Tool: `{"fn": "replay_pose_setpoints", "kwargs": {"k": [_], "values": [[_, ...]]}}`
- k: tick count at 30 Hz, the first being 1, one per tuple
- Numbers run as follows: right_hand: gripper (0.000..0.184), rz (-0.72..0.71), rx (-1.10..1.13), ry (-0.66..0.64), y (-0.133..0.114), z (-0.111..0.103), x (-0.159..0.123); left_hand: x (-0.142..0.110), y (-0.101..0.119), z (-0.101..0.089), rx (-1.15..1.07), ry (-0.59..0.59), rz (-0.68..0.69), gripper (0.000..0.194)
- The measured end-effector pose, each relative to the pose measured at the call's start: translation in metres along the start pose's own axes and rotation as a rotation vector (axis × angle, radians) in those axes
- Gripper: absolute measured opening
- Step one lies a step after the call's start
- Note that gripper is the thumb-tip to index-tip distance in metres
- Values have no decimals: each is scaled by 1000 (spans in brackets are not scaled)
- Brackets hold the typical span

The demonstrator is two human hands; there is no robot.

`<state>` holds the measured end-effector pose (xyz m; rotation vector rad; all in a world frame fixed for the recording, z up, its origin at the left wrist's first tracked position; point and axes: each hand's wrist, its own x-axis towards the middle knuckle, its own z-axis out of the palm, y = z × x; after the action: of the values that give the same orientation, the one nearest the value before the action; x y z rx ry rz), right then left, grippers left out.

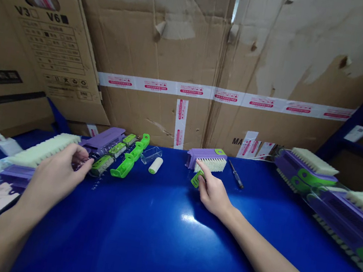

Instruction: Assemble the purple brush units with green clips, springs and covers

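My left hand [62, 169] reaches into a pile of small coil springs [95, 181] at the left, thumb and fingers drawn together. Whatever is between its fingertips is too small to make out. In my right hand [213, 192] a small green plastic piece [196, 179] with slots is pinched. My right index finger points at the near end of a purple brush head [205, 157] with cream bristles and a green end, lying on the blue table [149, 238].
Green-topped blocks [102, 165], green clips [123, 166], a clear box [151, 154] and a white cylinder [155, 165] lie between my hands. A screwdriver [236, 174] lies right of the brush head. Purple brushes [356, 218] stack at right; cardboard [168, 49] stands behind.
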<state>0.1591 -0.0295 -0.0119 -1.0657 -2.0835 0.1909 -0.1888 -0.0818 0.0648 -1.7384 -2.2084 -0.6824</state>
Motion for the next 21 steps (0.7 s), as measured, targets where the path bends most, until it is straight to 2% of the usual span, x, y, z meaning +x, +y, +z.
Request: {"fn": "replay_pose_setpoints", "kwargs": {"k": [6, 12, 18, 21], "values": [[49, -5, 6, 0, 0, 0, 0, 7, -9, 7, -2, -13, 27, 16], [48, -4, -4, 0, 0, 1, 0, 5, -4, 11, 22, -71, 38, 16], [48, -18, -10, 7, 0, 0, 0, 4, -11, 23, 46, -106, 147, 26], [48, -7, -2, -1, 0, 0, 0, 5, -11, 24, 9, -132, 156, 34]]}}
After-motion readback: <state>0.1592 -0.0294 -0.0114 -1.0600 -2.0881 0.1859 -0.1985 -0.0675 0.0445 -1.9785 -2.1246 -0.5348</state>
